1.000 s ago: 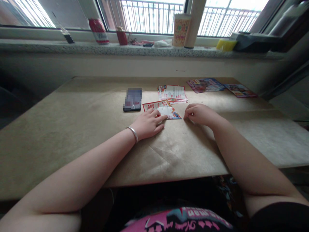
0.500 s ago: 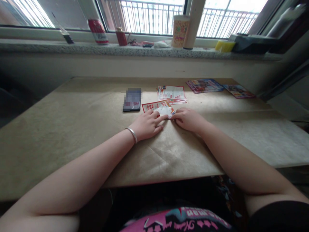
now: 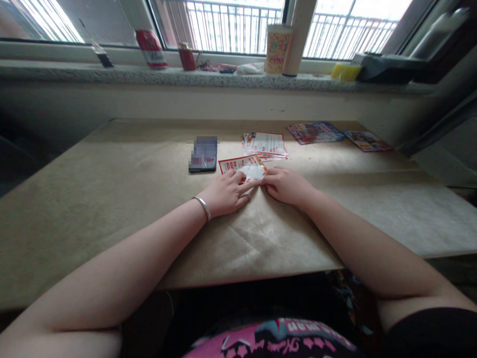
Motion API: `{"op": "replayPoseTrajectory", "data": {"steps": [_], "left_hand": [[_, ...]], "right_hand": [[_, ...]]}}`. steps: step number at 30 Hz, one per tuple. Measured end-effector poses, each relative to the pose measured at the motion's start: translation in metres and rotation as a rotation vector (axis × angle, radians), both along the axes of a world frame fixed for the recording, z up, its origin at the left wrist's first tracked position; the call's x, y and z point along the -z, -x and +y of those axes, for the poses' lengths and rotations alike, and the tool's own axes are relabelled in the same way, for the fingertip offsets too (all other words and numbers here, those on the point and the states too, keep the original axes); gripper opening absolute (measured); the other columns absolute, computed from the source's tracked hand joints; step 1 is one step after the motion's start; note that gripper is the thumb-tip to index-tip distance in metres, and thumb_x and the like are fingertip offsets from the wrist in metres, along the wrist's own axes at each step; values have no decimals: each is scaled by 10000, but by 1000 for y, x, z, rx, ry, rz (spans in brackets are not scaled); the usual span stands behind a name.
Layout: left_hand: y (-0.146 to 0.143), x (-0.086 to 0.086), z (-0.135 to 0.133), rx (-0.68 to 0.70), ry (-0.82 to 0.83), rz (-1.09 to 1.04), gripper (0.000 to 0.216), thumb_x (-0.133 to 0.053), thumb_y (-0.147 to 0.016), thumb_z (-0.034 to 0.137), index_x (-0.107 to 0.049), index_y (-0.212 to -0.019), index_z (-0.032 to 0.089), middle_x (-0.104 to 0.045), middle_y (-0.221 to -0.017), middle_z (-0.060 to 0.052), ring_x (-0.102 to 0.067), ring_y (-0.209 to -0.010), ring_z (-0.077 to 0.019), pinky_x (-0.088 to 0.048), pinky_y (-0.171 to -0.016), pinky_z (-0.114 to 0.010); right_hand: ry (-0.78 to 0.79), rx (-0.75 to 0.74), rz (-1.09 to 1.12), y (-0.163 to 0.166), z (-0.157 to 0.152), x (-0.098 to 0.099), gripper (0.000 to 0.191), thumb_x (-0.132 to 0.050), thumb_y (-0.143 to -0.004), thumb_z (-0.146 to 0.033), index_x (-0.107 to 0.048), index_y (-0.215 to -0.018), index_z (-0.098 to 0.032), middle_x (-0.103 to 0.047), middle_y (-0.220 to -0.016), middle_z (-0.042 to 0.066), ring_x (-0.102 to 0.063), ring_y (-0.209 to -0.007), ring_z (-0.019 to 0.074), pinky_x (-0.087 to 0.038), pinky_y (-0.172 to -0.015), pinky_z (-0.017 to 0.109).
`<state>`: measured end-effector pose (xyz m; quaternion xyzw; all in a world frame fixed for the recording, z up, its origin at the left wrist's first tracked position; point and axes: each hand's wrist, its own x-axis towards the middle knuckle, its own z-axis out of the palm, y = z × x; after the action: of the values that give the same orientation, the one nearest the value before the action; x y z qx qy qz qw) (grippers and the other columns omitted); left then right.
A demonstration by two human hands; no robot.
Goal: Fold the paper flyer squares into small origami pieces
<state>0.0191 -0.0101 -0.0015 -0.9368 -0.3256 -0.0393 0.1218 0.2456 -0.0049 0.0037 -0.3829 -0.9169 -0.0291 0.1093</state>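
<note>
A printed paper leaflet [image 3: 234,164] with a red border lies on the table in front of me, a white part of it folded up near its right end. My left hand [image 3: 229,191], a silver bangle at its wrist, rests on the leaflet's near side with fingers stretched out, the index finger along the lower edge. At the leaflet's right end, my right hand [image 3: 285,184] has its fingers pinched together on the paper, touching the left index fingertip. What lies under the fingers is hidden.
Behind the leaflet lies a stack of similar leaflets [image 3: 265,143]. A phone [image 3: 203,154] is on the left. Colourful sheets [image 3: 316,132] and a smaller pile [image 3: 367,140] sit at the far right of the table [image 3: 112,199]. A can [image 3: 151,48] and a patterned cup [image 3: 278,49] stand on the windowsill.
My right hand has slid slightly left along the leaflet, its fingertips now meeting my left index finger. My left hand has hardly moved.
</note>
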Motion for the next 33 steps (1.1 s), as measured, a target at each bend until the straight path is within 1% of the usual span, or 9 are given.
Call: {"op": "replayPoseTrajectory", "data": {"steps": [4, 10, 15, 19, 25, 30, 33], "left_hand": [[1, 0, 0, 12, 8, -16, 451, -398, -972, 419, -495, -1391, 284, -562, -1201, -108, -494, -1065, -266, -399, -970, -415], [1, 1, 0, -4, 30, -49, 425, -415, -969, 397, -524, -1363, 281, -553, -1233, -94, -491, -1135, -261, -383, -1016, -405], [6, 0, -1, -45, 29, -95, 387, -436, -960, 408, -562, -1317, 325, -551, -1286, -68, -487, -1183, -274, -365, -1016, -440], [13, -3, 1, -22, 26, -98, 371, -428, -965, 404, -581, -1297, 340, -559, -1317, -49, -484, -1209, -269, -340, -1024, -440], [25, -13, 8, -18, 72, -84, 345, -396, -981, 392, -671, -1175, 314, -638, -1246, -24, -540, -1139, -228, -350, -1002, -393], [30, -18, 12, -19, 116, -68, 344, -407, -958, 320, -704, -1131, 309, -663, -1223, -12, -586, -1077, -197, -380, -967, -359], [32, -22, 12, -27, 127, -71, 350, -412, -936, 293, -731, -1078, 291, -687, -1171, -14, -610, -1030, -183, -389, -959, -345]], "right_hand": [[5, 7, 22, 0, -1, 0, 255, -484, -865, -153, -725, -949, -162, -669, -1001, 106, -586, -927, 212, -437, -841, 319], [6, -1, 63, 1, 0, 0, 247, -499, -838, -136, -732, -914, -161, -674, -975, 96, -588, -913, 209, -440, -858, 326], [18, -13, 89, -1, 2, 1, 255, -503, -827, -139, -738, -921, -172, -678, -980, 87, -592, -909, 208, -444, -856, 326], [11, -23, 95, -2, 2, 2, 261, -500, -825, -140, -739, -923, -176, -684, -970, 82, -598, -906, 207, -448, -853, 322], [27, -10, 100, -3, 2, 0, 259, -505, -831, -149, -746, -918, -190, -688, -976, 76, -603, -898, 199, -449, -852, 322], [40, -5, 110, -3, 2, 1, 257, -515, -823, -143, -752, -910, -190, -692, -984, 78, -607, -894, 197, -456, -856, 318], [39, -2, 113, -4, 3, 2, 260, -517, -818, -143, -755, -911, -190, -695, -992, 77, -611, -902, 199, -463, -861, 321]]}}
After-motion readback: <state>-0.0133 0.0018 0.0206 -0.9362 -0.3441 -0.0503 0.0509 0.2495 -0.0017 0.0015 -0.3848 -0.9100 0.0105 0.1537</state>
